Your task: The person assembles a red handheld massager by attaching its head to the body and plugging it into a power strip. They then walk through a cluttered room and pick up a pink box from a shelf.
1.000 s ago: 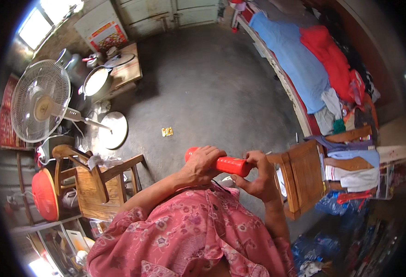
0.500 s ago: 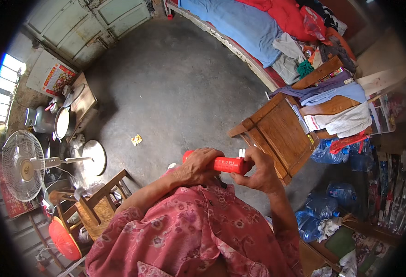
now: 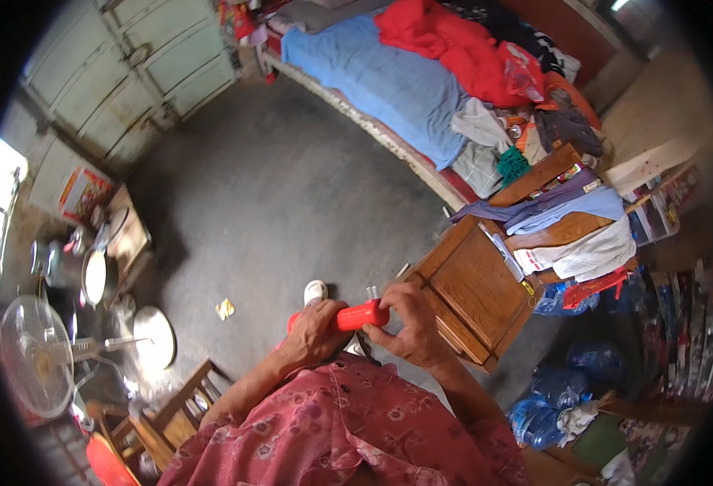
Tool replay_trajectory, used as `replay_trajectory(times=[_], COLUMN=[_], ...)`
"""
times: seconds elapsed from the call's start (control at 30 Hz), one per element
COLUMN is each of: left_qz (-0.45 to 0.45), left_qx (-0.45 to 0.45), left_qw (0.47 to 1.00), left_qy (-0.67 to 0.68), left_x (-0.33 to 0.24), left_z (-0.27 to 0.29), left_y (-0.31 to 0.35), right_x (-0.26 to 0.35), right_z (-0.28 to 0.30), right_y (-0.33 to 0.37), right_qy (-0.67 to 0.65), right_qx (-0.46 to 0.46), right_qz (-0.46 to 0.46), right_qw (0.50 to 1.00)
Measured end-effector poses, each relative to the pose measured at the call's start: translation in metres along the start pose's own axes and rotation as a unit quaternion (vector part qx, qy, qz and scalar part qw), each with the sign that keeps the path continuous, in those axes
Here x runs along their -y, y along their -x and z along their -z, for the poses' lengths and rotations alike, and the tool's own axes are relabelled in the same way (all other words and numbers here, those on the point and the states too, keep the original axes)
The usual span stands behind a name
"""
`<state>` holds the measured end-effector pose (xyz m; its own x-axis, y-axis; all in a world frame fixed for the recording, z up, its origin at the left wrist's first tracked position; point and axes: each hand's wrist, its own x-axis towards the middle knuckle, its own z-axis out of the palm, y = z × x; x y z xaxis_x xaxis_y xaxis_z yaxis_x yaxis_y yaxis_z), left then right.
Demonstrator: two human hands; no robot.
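Dark grey floor (image 3: 251,186) stretches wide in front of the person, and I see its edges at the pale green door (image 3: 162,69) and along the bed (image 3: 377,132). The red long object (image 3: 356,317) is before the person's belly, above the floor. The left hand (image 3: 314,330) wraps around its body, and the right hand (image 3: 405,324) grips its right end with thumb and fingers. At right, near this hand, one wooden chair (image 3: 474,283) carrying clothes narrows the way; large blue bottles (image 3: 555,389) lie behind it. At left, the fan (image 3: 43,356) and a desk (image 3: 134,239) limit my room. One small yellow packet (image 3: 224,309) lies on the floor.
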<state>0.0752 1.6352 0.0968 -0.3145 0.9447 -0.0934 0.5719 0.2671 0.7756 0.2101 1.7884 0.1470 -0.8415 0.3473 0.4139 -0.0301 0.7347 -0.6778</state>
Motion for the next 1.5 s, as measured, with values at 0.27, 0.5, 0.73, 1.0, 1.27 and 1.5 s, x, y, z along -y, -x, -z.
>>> replay_trajectory(times=[0.27,0.5,0.73,1.0,1.27,1.5], left_qz=[-0.1,-0.117,-0.096,-0.088,-0.178,-0.244], left_qx=[-0.017,0.008,0.043,0.086,0.152,0.162], left_qw=[0.994,0.992,0.992,0.991,0.972,0.953], left_qy=[0.032,0.035,0.067,0.054,0.002,-0.077], left_x=[0.052,0.088,0.104,0.101,0.083,0.015], left_z=[0.089,0.14,0.144,0.14,0.103,0.081], left_y=[-0.068,-0.094,-0.104,-0.158,-0.279,-0.387], right_x=[-0.006,-0.013,-0.023,-0.073,-0.157,-0.232], right_z=[-0.032,-0.055,-0.065,-0.052,0.011,0.079], right_y=[-0.1,-0.16,-0.177,-0.179,-0.174,-0.174], right_qy=[-0.009,0.005,-0.035,-0.057,-0.076,-0.112], right_qx=[0.038,0.08,0.112,0.057,0.028,-0.067], right_qz=[-0.102,-0.07,-0.165,-0.185,-0.306,-0.324], right_qw=[0.994,0.994,0.979,0.979,0.949,0.937])
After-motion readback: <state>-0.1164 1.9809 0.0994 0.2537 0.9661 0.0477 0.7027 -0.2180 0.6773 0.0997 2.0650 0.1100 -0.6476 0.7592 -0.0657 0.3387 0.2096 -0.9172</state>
